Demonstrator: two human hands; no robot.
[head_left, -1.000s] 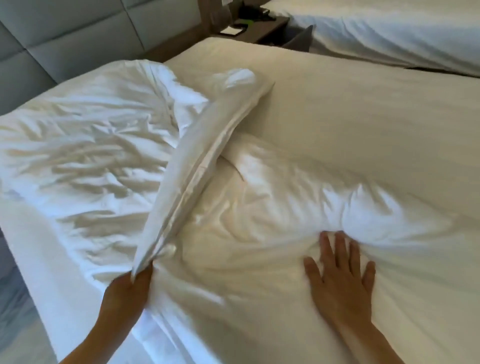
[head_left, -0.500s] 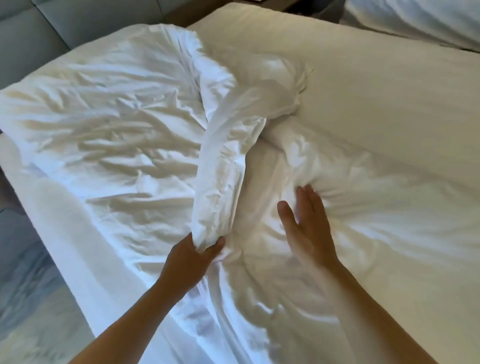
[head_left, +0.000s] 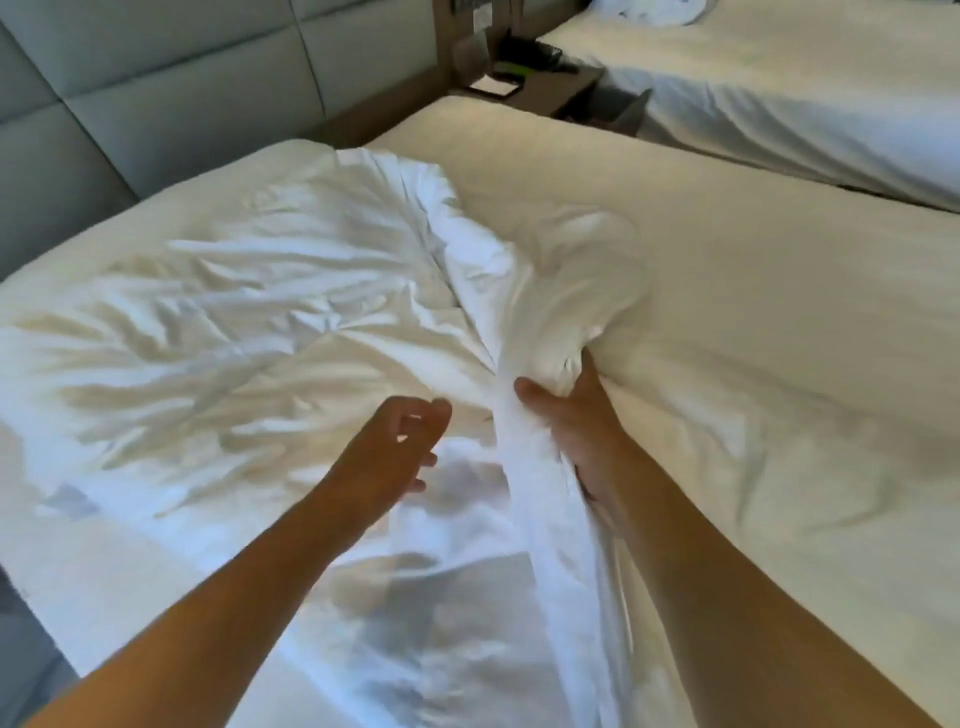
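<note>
Sheet (head_left: 249, 332) lies crumpled across the left half of the bed (head_left: 753, 322), with a gathered ridge (head_left: 519, 322) running down its middle. Right hand (head_left: 569, 421) clamps that ridge, thumb on one side, fingers buried in the folds. Left hand (head_left: 397, 449) hovers just beside it, fingers loosely bent, holding nothing. Expect light, limp, non-fragile cloth that sags and slides when bunched. Grip at a hem or corner, not mid-fold, for control.

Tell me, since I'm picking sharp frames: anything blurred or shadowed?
Head view: the left hand and the white sheet below the gripping right hand smear with motion; grey arm shadows lie on the near sheet; the light is soft and warm.
</note>
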